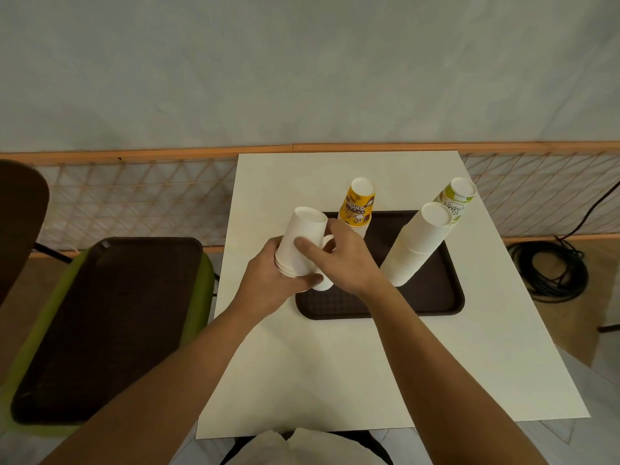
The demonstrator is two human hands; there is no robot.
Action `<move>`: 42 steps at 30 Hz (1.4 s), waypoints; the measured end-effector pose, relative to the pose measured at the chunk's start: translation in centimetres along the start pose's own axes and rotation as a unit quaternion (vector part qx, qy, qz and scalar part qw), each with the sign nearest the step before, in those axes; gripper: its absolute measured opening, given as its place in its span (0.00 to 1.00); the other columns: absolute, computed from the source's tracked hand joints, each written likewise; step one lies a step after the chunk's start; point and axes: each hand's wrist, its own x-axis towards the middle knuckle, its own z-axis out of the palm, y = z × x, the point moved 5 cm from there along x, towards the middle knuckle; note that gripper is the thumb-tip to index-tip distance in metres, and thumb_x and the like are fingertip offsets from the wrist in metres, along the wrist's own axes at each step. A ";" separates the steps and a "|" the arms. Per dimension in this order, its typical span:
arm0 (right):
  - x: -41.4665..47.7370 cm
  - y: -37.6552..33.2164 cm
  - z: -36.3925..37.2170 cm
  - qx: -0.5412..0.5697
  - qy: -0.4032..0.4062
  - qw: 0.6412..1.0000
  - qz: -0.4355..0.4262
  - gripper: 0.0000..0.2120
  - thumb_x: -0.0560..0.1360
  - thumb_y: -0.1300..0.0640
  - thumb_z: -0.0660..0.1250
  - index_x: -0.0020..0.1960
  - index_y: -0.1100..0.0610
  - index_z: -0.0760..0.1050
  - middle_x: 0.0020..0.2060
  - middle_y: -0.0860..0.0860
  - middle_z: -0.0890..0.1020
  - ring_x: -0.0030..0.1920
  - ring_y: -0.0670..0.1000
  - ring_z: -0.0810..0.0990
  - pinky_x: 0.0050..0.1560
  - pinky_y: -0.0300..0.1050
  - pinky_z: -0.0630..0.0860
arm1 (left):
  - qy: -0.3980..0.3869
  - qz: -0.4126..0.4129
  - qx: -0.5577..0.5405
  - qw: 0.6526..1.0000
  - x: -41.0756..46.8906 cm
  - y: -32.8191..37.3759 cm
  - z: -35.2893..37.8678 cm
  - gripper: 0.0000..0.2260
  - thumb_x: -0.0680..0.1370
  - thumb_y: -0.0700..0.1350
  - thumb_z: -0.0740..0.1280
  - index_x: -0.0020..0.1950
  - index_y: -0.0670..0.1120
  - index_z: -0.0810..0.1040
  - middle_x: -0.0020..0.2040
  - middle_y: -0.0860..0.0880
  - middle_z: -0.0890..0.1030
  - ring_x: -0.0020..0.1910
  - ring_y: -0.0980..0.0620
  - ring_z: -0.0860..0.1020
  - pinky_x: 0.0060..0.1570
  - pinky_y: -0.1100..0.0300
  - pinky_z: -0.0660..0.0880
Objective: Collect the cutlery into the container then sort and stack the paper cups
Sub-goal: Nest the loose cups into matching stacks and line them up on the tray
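you look well into the cup half of the job: no cutlery and no cutlery container shows anywhere in view, so i can't confirm that part, though nothing loose is left on the white rectangular table [335, 364]. on the dark brown plastic tray [432, 297] in front of you, three upside-down stacks already stand: a tall leaning stack of plain white paper cups [417, 245], a stack of yellow printed paper cups [357, 204] at the tray's far edge, and a stack of green-and-white printed paper cups [456, 199] behind the tall white one, near the tray's far right corner.

your left hand [271, 283] is wrapped around a short stack of plain white paper cups [302, 241], held upside down and tilted, with the fingers closed on its rim end and the thumb [310, 280] curling underneath. your right hand [342, 260] lies against the same stack, index finger [307, 246] pressed along its side wall. a small white cup with a handle [325, 263] sits between your two hands, mostly hidden; i can't tell whether the right fingers are clamped on it or only resting beside it.

what seems left: settle this handful, likely onto the tall white stack, which stands just to the right of your right wrist. a second dark brown tray [100, 330] rests bare on the green chair [201, 263] at your left.
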 end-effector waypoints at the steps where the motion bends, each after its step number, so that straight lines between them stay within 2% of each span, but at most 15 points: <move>1: 0.2 -0.1 0.3 0.000 -0.025 1.000 -0.002 0.27 0.75 0.39 0.71 0.68 0.52 0.73 0.57 0.49 0.80 0.53 0.48 0.80 0.46 0.38 0.77 | -0.003 0.006 -0.003 1.000 0.0 0.2 0.0 0.41 0.55 0.68 0.81 0.65 0.63 0.71 0.55 0.67 0.81 0.52 0.64 0.81 0.44 0.66 0.80; 4: 0.2 0.1 0.8 0.017 -0.045 0.999 -0.008 0.28 0.75 0.40 0.73 0.70 0.52 0.73 0.58 0.48 0.81 0.56 0.48 0.80 0.50 0.41 0.80 | -0.011 0.019 -0.017 1.000 0.1 0.8 -0.1 0.43 0.55 0.69 0.81 0.66 0.65 0.69 0.57 0.67 0.80 0.53 0.65 0.81 0.45 0.65 0.82; 10: -0.2 0.6 0.9 0.055 0.040 0.998 0.001 0.24 0.73 0.42 0.75 0.64 0.51 0.76 0.51 0.43 0.83 0.50 0.41 0.82 0.42 0.32 0.77 | -0.035 0.037 -0.048 0.998 0.0 0.8 -0.3 0.47 0.57 0.60 0.85 0.71 0.65 0.66 0.61 0.60 0.80 0.56 0.57 0.82 0.53 0.50 0.82; 14: -0.3 0.6 -0.8 0.086 0.131 0.987 0.015 0.20 0.70 0.40 0.75 0.56 0.49 0.77 0.45 0.39 0.83 0.47 0.34 0.81 0.38 0.28 0.75 | -0.059 0.041 -0.090 0.993 -0.1 0.9 -0.9 0.40 0.64 0.60 0.82 0.72 0.65 0.67 0.65 0.60 0.78 0.62 0.56 0.79 0.56 0.57 0.80; 19: 0.5 0.0 -3.7 0.030 0.207 0.978 -0.010 0.19 0.69 0.41 0.74 0.54 0.48 0.75 0.45 0.39 0.80 0.48 0.37 0.80 0.39 0.28 0.73 | -0.039 0.010 -0.129 0.991 0.0 0.7 -1.9 0.31 0.69 0.64 0.75 0.70 0.64 0.70 0.65 0.61 0.79 0.64 0.59 0.77 0.63 0.56 0.74; 20: 0.7 0.1 -3.8 0.008 0.207 0.978 -0.013 0.21 0.68 0.40 0.74 0.56 0.48 0.74 0.47 0.40 0.79 0.49 0.40 0.79 0.43 0.30 0.74 | -0.033 0.008 -0.127 0.991 0.1 0.8 -1.9 0.29 0.69 0.64 0.74 0.69 0.64 0.71 0.64 0.61 0.79 0.64 0.60 0.77 0.63 0.57 0.73; 23: 1.4 1.2 -3.0 -0.040 0.195 0.980 -0.017 0.27 0.69 0.42 0.75 0.62 0.54 0.74 0.54 0.48 0.79 0.56 0.50 0.78 0.54 0.49 0.78 | -0.014 0.008 -0.116 0.993 0.2 1.0 -1.9 0.27 0.71 0.65 0.72 0.68 0.64 0.72 0.63 0.62 0.80 0.62 0.63 0.77 0.62 0.58 0.73; 25: 1.9 2.5 -1.7 -0.066 0.170 0.983 -0.002 0.29 0.70 0.43 0.75 0.64 0.56 0.73 0.56 0.52 0.78 0.59 0.54 0.77 0.58 0.54 0.77 | -0.004 0.004 -0.109 0.994 0.4 1.0 -1.8 0.25 0.71 0.65 0.71 0.67 0.64 0.72 0.62 0.62 0.80 0.62 0.63 0.77 0.63 0.57 0.73; 28: 2.2 5.0 0.4 -0.097 0.128 0.986 0.039 0.30 0.71 0.43 0.75 0.65 0.58 0.73 0.58 0.53 0.78 0.60 0.54 0.75 0.61 0.56 0.76 | 0.001 -0.005 -0.087 0.996 0.6 1.1 -1.5 0.25 0.72 0.65 0.70 0.67 0.65 0.72 0.61 0.63 0.79 0.60 0.65 0.77 0.61 0.59 0.73; 32: 2.2 6.8 2.2 -0.130 0.101 0.984 0.061 0.34 0.72 0.41 0.76 0.69 0.59 0.71 0.64 0.55 0.77 0.65 0.56 0.73 0.64 0.56 0.75 | -0.015 -0.010 -0.037 0.999 0.8 1.2 -0.7 0.24 0.76 0.61 0.71 0.70 0.64 0.69 0.64 0.62 0.77 0.57 0.68 0.77 0.53 0.67 0.70; 36: 2.6 6.0 1.6 -0.177 0.041 0.982 0.053 0.37 0.72 0.45 0.77 0.73 0.59 0.67 0.67 0.56 0.74 0.68 0.57 0.71 0.69 0.57 0.71 | -0.015 0.006 -0.002 1.000 1.4 1.5 -0.2 0.25 0.77 0.57 0.72 0.72 0.62 0.68 0.66 0.59 0.76 0.60 0.61 0.78 0.51 0.68 0.73; 38: 2.4 5.3 0.3 -0.192 -0.005 0.979 0.071 0.34 0.72 0.49 0.76 0.72 0.59 0.67 0.65 0.56 0.73 0.66 0.57 0.72 0.65 0.55 0.73 | 0.000 0.019 0.002 1.000 1.9 1.9 -0.1 0.26 0.77 0.56 0.73 0.72 0.63 0.67 0.66 0.59 0.75 0.60 0.59 0.78 0.52 0.66 0.75; 39: 2.2 4.7 -0.7 -0.194 -0.009 0.979 0.069 0.28 0.73 0.52 0.74 0.68 0.59 0.70 0.61 0.55 0.75 0.63 0.57 0.74 0.58 0.50 0.76 | 0.010 0.026 0.004 1.000 2.1 2.1 -0.2 0.26 0.76 0.56 0.73 0.72 0.63 0.67 0.66 0.59 0.75 0.61 0.58 0.77 0.53 0.64 0.77; 41: 2.1 2.2 -3.5 -0.181 0.049 0.982 0.025 0.13 0.74 0.58 0.70 0.56 0.59 0.75 0.49 0.52 0.76 0.52 0.55 0.78 0.41 0.39 0.71 | 0.025 0.044 0.016 0.999 2.6 2.5 -0.1 0.28 0.75 0.56 0.74 0.72 0.65 0.67 0.67 0.58 0.73 0.62 0.56 0.76 0.54 0.60 0.78; 42: 2.2 0.8 -5.2 -0.174 0.104 0.979 -0.008 0.08 0.74 0.60 0.69 0.53 0.59 0.76 0.46 0.50 0.76 0.48 0.54 0.77 0.39 0.36 0.68 | 0.027 0.056 0.031 0.998 2.8 2.9 0.0 0.30 0.74 0.57 0.76 0.72 0.66 0.67 0.68 0.58 0.72 0.63 0.55 0.75 0.55 0.59 0.78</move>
